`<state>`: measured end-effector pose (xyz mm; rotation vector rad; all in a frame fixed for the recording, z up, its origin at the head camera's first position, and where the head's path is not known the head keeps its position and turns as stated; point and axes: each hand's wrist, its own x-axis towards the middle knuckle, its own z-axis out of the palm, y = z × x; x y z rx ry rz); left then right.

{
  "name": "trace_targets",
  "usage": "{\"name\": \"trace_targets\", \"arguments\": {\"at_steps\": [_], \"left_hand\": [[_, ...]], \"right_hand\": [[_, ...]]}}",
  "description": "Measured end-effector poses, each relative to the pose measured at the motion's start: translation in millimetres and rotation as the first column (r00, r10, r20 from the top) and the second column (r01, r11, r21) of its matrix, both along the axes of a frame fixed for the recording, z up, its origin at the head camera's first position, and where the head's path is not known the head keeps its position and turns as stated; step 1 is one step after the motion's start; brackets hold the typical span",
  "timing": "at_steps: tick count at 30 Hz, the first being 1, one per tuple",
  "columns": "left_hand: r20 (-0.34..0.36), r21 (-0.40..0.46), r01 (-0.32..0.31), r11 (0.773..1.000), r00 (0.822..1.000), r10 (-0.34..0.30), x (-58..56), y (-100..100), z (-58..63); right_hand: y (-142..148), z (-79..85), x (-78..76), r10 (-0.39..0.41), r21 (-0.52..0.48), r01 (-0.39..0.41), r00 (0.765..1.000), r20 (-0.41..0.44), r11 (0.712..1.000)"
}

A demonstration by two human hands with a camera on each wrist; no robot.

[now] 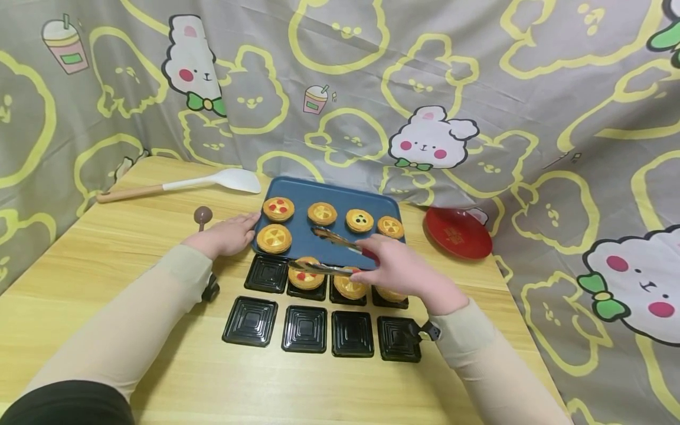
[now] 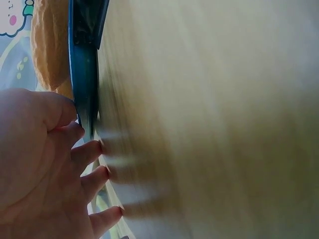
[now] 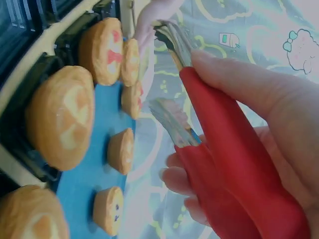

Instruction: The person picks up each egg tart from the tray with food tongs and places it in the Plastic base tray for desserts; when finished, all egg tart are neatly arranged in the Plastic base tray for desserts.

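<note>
My right hand [image 1: 395, 265] grips tongs [image 3: 229, 144] by their red handles. The metal arms stand apart with nothing between them, over the near part of the blue tray [image 1: 345, 251]; in the head view one arm overlaps a red-dotted egg tart [image 1: 301, 282]. Several tarts, such as one with black dots [image 1: 360, 221], sit on the blue tray. My left hand [image 1: 232, 233] lies at the tray's left edge. In the left wrist view its thumb touches the rim [image 2: 83, 84], while the other fingers [image 2: 94, 181] reach down to the table, spread.
Black square plastic trays [image 1: 352, 334] form two rows before the blue tray; three in the back row hold tarts. A red plate [image 1: 458, 233] is at the right. A white spatula [image 1: 212, 179] and a brown ball-headed stick [image 1: 203, 216] lie at left. Patterned cloth [image 1: 350, 71] hangs behind.
</note>
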<state>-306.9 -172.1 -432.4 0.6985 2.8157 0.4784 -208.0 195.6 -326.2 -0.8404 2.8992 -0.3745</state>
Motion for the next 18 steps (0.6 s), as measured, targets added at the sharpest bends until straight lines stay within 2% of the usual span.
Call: {"name": "trace_targets", "arguments": {"at_steps": [4, 7, 18], "left_hand": [[-0.005, 0.002, 0.001, 1.000, 1.000, -0.001, 0.8, -0.8, 1.3], [-0.012, -0.007, -0.009, 1.000, 1.000, 0.009, 6.2, 1.3, 7.3], [-0.019, -0.021, 0.011, 1.000, 1.000, -0.012, 6.0, 2.6, 7.2]], "right_hand": [[-17.4, 1.9, -13.3, -0.019, 0.018, 0.019, 1.000, 0.003, 1.000], [-34.3, -3.2, -22.9, -0.019, 0.045, 0.019, 1.000, -0.002, 0.999], [-80.9, -22.6, -43.7, -0.007, 0.118, 0.004, 1.000, 0.030, 0.993]]}}
